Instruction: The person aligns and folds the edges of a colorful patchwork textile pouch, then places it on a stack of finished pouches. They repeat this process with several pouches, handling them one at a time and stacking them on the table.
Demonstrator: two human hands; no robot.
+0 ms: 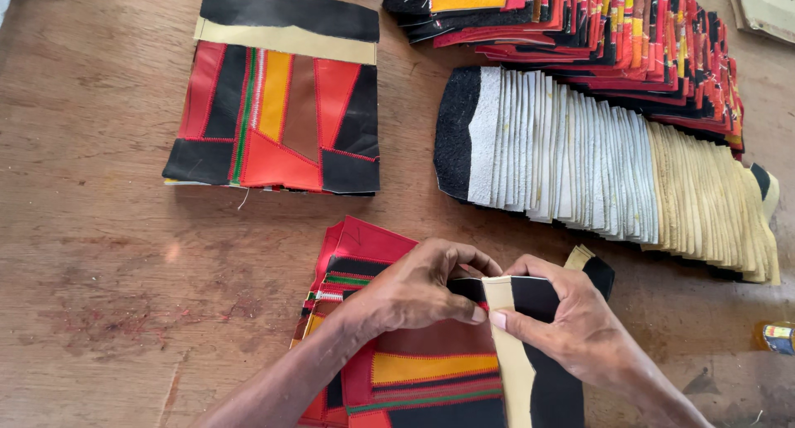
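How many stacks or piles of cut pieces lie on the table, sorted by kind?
Patchwork panel piles: 3
Fanned rows of plain white and cream pieces: 1
Total: 4

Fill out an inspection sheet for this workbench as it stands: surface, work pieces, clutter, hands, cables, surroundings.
Surface: worn brown wooden table, scuffed, with reddish stains.
Work pieces: black panel with a beige strip pinched at its top edge, over a patchwork leather panel that tops a small pile.
Clutter: finished stack of patchwork panels; fanned row of white and beige backing pieces; fanned row of patchwork pieces; small yellow-labelled container at the right edge.
Hands: left hand and right hand both grip the strip edge.
Cables: nothing seen.
Surroundings: nothing seen beyond the table.
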